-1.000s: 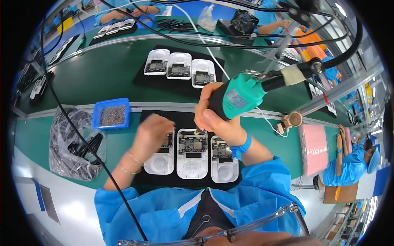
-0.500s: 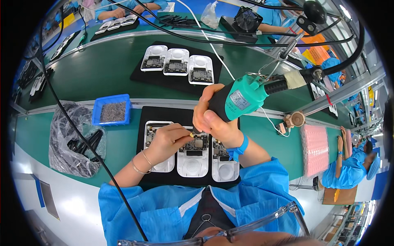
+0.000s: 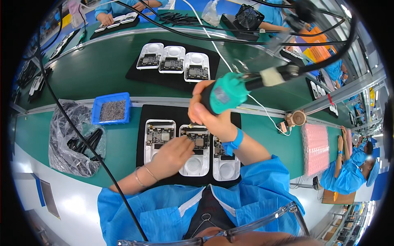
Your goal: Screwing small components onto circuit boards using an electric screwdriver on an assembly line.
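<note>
My right hand (image 3: 213,122) is wrapped around a green and black electric screwdriver (image 3: 227,93), tilted with its lower end over the far edge of the middle white housing (image 3: 194,167). A small brass-coloured bit shows near that end. My left hand (image 3: 171,155) lies over the gap between the left and middle housings. Its fingers are bent together at the circuit board (image 3: 200,141) of the middle one; what they hold, if anything, is hidden. The left housing (image 3: 148,147) is partly covered by that hand. To the right sits a third housing (image 3: 226,170). All three rest on a black mat (image 3: 236,119).
A blue bin of small screws (image 3: 111,111) stands left, beside a clear plastic bag with black strips (image 3: 74,139). Three similar housings lie on a black mat (image 3: 139,76) beyond the rail. Pink trays (image 3: 315,144) are at right. Cables (image 3: 88,143) cross overhead; co-workers sit around.
My left hand has moved from the screwdriver's tip toward me, down onto the middle board. The screwdriver and right hand have shifted left. The far mat with housings has slid slightly left.
</note>
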Tool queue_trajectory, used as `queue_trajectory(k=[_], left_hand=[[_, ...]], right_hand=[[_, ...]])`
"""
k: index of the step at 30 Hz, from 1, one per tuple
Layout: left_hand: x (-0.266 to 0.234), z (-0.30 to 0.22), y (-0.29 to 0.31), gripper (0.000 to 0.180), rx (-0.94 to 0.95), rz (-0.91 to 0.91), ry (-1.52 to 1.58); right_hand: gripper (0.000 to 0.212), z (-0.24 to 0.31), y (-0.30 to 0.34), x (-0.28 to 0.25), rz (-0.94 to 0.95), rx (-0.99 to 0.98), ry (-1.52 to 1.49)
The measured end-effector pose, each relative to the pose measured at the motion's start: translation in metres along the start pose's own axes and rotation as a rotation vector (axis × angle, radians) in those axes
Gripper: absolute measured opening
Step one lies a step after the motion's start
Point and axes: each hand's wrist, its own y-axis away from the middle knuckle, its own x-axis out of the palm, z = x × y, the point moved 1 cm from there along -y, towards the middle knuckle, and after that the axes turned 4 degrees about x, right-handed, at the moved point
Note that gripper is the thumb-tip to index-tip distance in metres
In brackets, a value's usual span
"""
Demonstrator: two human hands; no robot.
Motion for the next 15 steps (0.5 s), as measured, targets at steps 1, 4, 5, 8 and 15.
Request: queue_trajectory(k=[1,4,5,8,15], left_hand=[[0.003,-0.006,-0.001,0.039,0.010,0.069,-0.057],[0.008,-0.012,0.002,0.051,-0.075,0.199,-0.048],[0.009,-0.012,0.002,0.053,-0.114,0.234,-0.030],[0.009,-0.013,0.001,0.056,-0.124,0.251,-0.030],[0.008,-0.013,0.001,0.057,-0.116,0.253,-0.039]], right_hand=[[0.027,-0.005,-0.001,0.000,0.001,0.008,0.034],[0.025,-0.018,-0.002,0.002,-0.034,0.025,0.107],[0.024,-0.021,-0.002,0.003,-0.043,0.044,0.119],[0.022,-0.025,-0.004,0.005,-0.049,0.078,0.145],[0.022,-0.033,-0.006,0.004,-0.084,0.122,0.128]])
